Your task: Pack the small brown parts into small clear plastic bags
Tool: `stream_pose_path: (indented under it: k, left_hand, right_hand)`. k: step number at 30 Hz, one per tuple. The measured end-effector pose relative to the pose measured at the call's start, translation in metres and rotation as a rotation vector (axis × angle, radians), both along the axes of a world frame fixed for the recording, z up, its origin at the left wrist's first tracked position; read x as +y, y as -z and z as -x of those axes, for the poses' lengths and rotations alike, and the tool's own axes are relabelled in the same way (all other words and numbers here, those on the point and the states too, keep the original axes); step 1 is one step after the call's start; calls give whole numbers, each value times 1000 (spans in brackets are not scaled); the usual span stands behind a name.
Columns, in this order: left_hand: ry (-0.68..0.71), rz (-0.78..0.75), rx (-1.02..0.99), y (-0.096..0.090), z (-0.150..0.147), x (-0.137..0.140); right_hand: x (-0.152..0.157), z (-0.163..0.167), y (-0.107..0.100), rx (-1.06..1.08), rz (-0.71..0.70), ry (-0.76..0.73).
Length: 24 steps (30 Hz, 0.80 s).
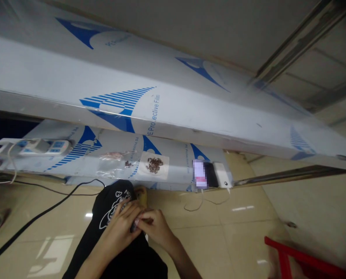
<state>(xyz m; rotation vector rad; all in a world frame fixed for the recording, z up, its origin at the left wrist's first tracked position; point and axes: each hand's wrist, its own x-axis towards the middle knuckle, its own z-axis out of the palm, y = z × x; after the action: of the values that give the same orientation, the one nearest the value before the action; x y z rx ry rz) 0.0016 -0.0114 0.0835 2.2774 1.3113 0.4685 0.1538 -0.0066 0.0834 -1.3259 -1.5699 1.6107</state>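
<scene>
Over the dark-clothed lap, my left hand (pixel 126 217) is closed around a small dark object (pixel 134 226) that its fingers mostly cover. My right hand (pixel 155 224) meets it there, thumb and fingers pinched against the same spot; what they pinch is too small and hidden to name. Beyond the hands, a white square sheet (pixel 143 170) on the low shelf bears a pile of small brown pieces (pixel 154 165). To its left lies a clear plastic bag (pixel 110 166) with reddish-brown contents, and a few dark bits (pixel 128 164) show near it.
A power strip (pixel 45 146) with cords lies at the shelf's left end. At its right end are a lit phone (pixel 200 174) and a white power bank (pixel 222 175) with cables. A film-covered upper ledge (pixel 173 112) overhangs the back. A red stool (pixel 289 252) stands lower right.
</scene>
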Motion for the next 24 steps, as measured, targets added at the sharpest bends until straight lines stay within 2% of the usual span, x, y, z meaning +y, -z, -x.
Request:
stream_pose_path:
  k: [4, 10, 17, 21, 24]
  left_hand:
    - [-23, 12, -18, 0, -2, -1]
    - [-2, 94, -3, -5, -8, 2]
    - [-12, 66, 23, -6, -17, 6]
    - [-103, 21, 48, -3, -16, 6]
    - [-192, -19, 71, -1, -7, 5]
  right_hand:
    - [0, 0, 4, 65, 44, 28]
    - [4, -4, 6, 41, 42, 81]
    - [0, 0, 16, -65, -30, 106]
    - [11, -4, 12, -47, -35, -35]
    - [34, -15, 14, 6, -39, -142]
